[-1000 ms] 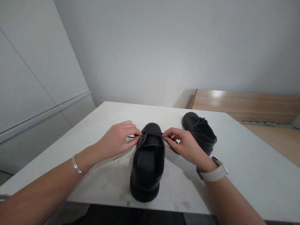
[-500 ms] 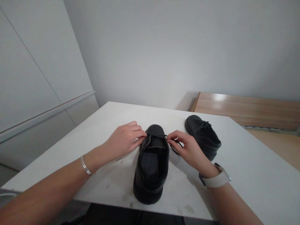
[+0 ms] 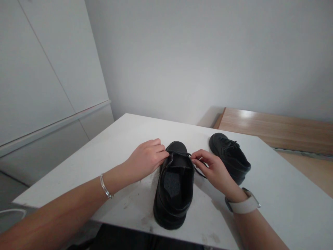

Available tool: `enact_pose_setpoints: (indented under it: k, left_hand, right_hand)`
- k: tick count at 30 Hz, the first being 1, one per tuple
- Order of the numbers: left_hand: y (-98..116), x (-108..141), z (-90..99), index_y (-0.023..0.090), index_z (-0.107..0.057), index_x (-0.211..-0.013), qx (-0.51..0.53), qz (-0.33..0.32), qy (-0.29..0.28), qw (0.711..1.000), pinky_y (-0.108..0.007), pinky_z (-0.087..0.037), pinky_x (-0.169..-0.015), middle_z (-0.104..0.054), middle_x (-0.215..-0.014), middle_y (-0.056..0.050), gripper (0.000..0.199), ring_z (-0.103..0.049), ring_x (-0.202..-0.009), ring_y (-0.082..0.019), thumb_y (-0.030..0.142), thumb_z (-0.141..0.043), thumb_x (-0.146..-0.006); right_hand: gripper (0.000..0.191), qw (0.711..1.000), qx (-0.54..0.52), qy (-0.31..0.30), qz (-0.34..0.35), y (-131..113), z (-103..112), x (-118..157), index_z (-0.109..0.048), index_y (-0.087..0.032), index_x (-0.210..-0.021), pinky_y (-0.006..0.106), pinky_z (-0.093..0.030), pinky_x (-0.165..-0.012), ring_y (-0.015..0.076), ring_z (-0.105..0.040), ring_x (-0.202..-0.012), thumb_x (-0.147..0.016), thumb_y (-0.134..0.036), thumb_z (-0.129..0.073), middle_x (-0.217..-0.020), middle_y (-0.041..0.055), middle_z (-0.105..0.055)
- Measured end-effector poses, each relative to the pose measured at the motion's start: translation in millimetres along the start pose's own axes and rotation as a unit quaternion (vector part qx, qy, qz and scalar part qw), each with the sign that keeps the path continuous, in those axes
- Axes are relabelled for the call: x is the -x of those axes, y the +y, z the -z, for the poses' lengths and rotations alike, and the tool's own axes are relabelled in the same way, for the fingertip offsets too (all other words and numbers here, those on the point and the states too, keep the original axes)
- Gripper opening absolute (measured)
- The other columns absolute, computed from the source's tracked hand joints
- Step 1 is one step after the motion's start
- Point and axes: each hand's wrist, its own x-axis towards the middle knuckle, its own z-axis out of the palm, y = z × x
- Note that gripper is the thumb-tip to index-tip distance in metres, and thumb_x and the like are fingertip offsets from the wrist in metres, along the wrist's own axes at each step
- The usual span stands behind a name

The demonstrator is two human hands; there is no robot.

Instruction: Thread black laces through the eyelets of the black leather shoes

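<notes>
A black leather shoe (image 3: 173,205) stands upright on the white table, toe away from me and heel near the front edge. My left hand (image 3: 148,158) is at its left side, thumb and fingers pinched where the black shoelace (image 3: 179,152) meets the left eyelet flap; the exact hold is partly hidden. Across the tongue the lace runs to my right hand (image 3: 208,166), which pinches it beside the right eyelet edge. A loose loop of lace hangs below those right fingers. Beyond my right hand rests a second black shoe (image 3: 230,156), its lace tied in a bow.
The white table (image 3: 273,194) has dark smudges near its front edge. A wood-grain cabinet or bench (image 3: 273,126) stands behind it on the right. Pale panels (image 3: 52,86) rise at the left, and a grey wall (image 3: 195,62) closes off the back.
The whole view has shifted slightly, so the shoes and hands sit a little farther right and lower. Both hands keep their pinch at the lace, with little visible change between them.
</notes>
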Motion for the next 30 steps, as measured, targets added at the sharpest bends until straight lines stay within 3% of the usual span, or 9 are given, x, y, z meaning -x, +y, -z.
enact_pose_setpoints:
  k: [5,7,11,16,19,22,24,27,30]
  left_hand:
    - [0,0,-1.1,0.019,-0.076,-0.088,0.024,0.040,0.084,0.995,-0.039,-0.045,-0.084,-0.069,-0.102,-0.008,0.016,-0.054,-0.099,-0.025,0.020,-0.062,-0.094]
    - [0,0,-1.2,0.021,-0.077,-0.087,0.029,0.055,0.092,0.994,-0.040,-0.044,-0.084,-0.069,-0.100,-0.008,0.014,-0.053,-0.099,-0.026,0.022,-0.065,-0.092]
    - [-3,-1,-5.2,0.017,-0.076,-0.093,0.085,0.065,0.048,0.993,-0.035,-0.047,-0.079,-0.071,-0.086,-0.006,0.012,-0.056,-0.086,-0.021,0.017,-0.064,-0.093]
    - [2,-2,-2.8,0.014,-0.073,-0.101,0.175,0.120,0.016,0.977,-0.031,-0.051,-0.081,-0.075,-0.096,-0.006,0.017,-0.066,-0.089,-0.019,0.013,-0.057,-0.096]
    - [11,-7,9.5,0.015,-0.070,-0.109,0.218,0.177,-0.011,0.960,-0.030,-0.052,-0.075,-0.076,-0.093,-0.005,0.021,-0.069,-0.080,-0.018,0.025,-0.055,-0.099]
    - [19,-13,22.3,0.017,-0.067,-0.117,0.236,0.202,-0.039,0.950,-0.028,-0.051,-0.066,-0.075,-0.081,-0.004,0.035,-0.068,-0.069,-0.018,0.041,-0.064,-0.093]
    - [22,-15,28.3,0.017,-0.067,-0.117,0.240,0.205,-0.050,0.948,-0.027,-0.050,-0.066,-0.074,-0.080,-0.004,0.034,-0.068,-0.070,-0.018,0.036,-0.066,-0.089]
    - [19,-17,34.3,0.016,-0.067,-0.117,0.269,0.223,-0.071,0.934,-0.024,-0.047,-0.063,-0.072,-0.076,-0.003,0.030,-0.066,-0.066,-0.015,0.021,-0.055,-0.090]
    - [11,-16,36.6,0.017,-0.068,-0.116,0.288,0.224,-0.084,0.927,-0.022,-0.039,-0.053,-0.066,-0.065,0.001,0.034,-0.057,-0.055,-0.012,0.017,-0.048,-0.090]
  right_hand:
    - [0.009,0.999,0.008,0.015,0.037,0,2,1,-0.068,-0.021,-0.089,0.029,-0.046,-0.077,0.0150,-0.059,-0.083,-0.092,-0.029,-0.064,-0.090,0.0024,-0.065]
    - [0.010,0.998,0.018,0.023,0.054,-1,2,1,-0.069,-0.021,-0.088,0.029,-0.045,-0.073,0.0143,-0.057,-0.079,-0.092,-0.029,-0.065,-0.091,0.0028,-0.063]
    - [0.011,0.997,0.036,0.031,0.053,-5,1,1,-0.070,-0.021,-0.086,0.029,-0.044,-0.069,0.0151,-0.057,-0.076,-0.092,-0.028,-0.065,-0.087,0.0034,-0.064]
    - [0.011,0.992,0.102,0.046,0.054,-17,0,5,-0.071,-0.020,-0.087,0.029,-0.045,-0.068,0.0165,-0.060,-0.075,-0.092,-0.022,-0.063,-0.085,0.0046,-0.067]
    - [0.011,0.986,0.157,0.047,0.038,-27,-2,9,-0.070,-0.019,-0.088,0.030,-0.046,-0.068,0.0167,-0.060,-0.072,-0.092,-0.019,-0.060,-0.084,0.0049,-0.069]
    - [0.013,0.983,0.173,0.051,0.016,-39,-5,13,-0.070,-0.019,-0.092,0.031,-0.048,-0.072,0.0180,-0.064,-0.076,-0.093,-0.017,-0.057,-0.089,0.0053,-0.072]
    - [0.017,0.985,0.163,0.055,-0.003,-47,-7,16,-0.069,-0.019,-0.102,0.032,-0.049,-0.075,0.0188,-0.067,-0.080,-0.096,-0.022,-0.054,-0.094,0.0059,-0.073]
    - [0.027,0.987,0.151,0.044,-0.022,-60,-8,18,-0.063,-0.018,-0.117,0.032,-0.051,-0.077,0.0200,-0.069,-0.084,-0.098,-0.033,-0.052,-0.098,0.0069,-0.074]
    - [0.031,0.983,0.183,0.012,-0.024,-70,-8,18,-0.062,-0.018,-0.121,0.034,-0.052,-0.082,0.0227,-0.068,-0.093,-0.095,-0.033,-0.057,-0.103,0.0082,-0.073]
